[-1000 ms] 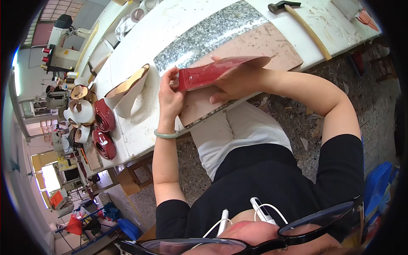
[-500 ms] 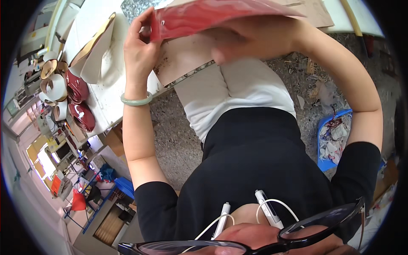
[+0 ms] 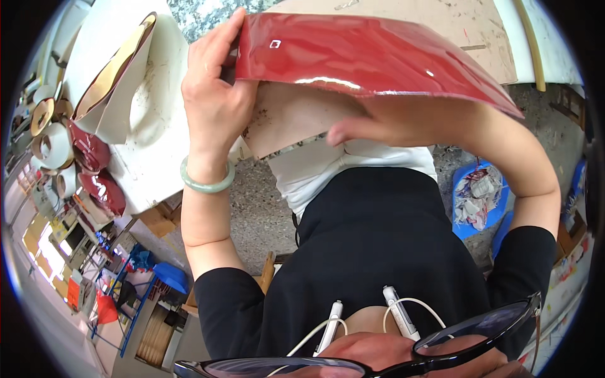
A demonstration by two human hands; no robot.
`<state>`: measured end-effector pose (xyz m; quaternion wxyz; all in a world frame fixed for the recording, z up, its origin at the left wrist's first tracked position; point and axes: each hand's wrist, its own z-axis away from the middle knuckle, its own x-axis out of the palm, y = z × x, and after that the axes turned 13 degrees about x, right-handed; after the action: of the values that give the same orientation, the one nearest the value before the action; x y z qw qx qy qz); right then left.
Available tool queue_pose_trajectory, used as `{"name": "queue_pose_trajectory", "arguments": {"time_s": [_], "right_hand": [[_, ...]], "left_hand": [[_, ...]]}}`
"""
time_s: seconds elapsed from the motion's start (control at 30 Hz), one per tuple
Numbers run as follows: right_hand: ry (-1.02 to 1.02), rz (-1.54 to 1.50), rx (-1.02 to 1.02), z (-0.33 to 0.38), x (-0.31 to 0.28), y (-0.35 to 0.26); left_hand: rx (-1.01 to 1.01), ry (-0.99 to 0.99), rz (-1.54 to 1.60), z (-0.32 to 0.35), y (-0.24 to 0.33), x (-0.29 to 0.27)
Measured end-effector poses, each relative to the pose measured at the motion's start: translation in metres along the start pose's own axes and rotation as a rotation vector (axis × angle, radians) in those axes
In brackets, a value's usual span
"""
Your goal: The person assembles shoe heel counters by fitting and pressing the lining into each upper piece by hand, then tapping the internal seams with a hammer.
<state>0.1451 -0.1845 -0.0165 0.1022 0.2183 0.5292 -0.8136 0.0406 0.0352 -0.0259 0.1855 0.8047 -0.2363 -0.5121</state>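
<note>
The red glossy sheet (image 3: 372, 60) is held above the tan board (image 3: 296, 113), with its left end in my left hand (image 3: 214, 85) and its surface curving down to the right. A small white square mark (image 3: 275, 44) sits near the held end.

My left fingers are closed on that end: the fingertips reach the upper left corner, and the thumb bears near the lower left corner. The palm lies to the left of the sheet.

My right hand (image 3: 391, 123) is positioned beneath the sheet. Its thumb (image 3: 346, 130) extends to the left, below the lower edge and apart from it. The other fingers are hidden by the sheet; I cannot tell whether they grip it. The tapered right end of the sheet overhangs my right forearm.

The board rests at the near edge of the white table (image 3: 161, 157). Beyond it is a speckled slab (image 3: 200, 19). To the left of my left hand stands a folded pale piece with a yellowish inner face (image 3: 120, 69). Farther left are red rolled pieces (image 3: 104, 192) beside pale rolls (image 3: 53, 145). A wooden handle (image 3: 529, 38) lies at the far right. A blue tub (image 3: 463, 227) of scraps is located on the floor, inside my right arm.
</note>
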Motion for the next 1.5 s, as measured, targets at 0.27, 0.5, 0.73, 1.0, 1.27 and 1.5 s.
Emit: {"name": "queue_pose_trajectory", "arguments": {"time_s": [0.27,0.5,0.73,1.0,1.27,1.5], "right_hand": [[0.328,0.467,-0.169,-0.015,0.016,-0.011],[0.559,0.413,-0.045,-0.021,0.034,-0.027],[0.925,0.675,-0.190,-0.059,0.014,-0.054],[0.206,0.507,-0.321,-0.037,-0.065,-0.089],[-0.216,0.188,-0.008,-0.021,-0.071,-0.100],[-0.007,0.635,-0.209,0.001,-0.064,-0.107]], "left_hand": [[0.204,-0.105,0.036,-0.023,-0.009,-0.015],[0.146,0.047,0.182,-0.027,-0.013,-0.008],[-0.311,0.155,0.587,-0.021,-0.031,-0.019],[0.293,0.047,0.293,-0.024,-0.017,-0.039],[0.778,0.112,0.122,-0.027,-0.019,-0.024],[0.793,0.027,0.400,-0.017,-0.017,-0.013]]}}
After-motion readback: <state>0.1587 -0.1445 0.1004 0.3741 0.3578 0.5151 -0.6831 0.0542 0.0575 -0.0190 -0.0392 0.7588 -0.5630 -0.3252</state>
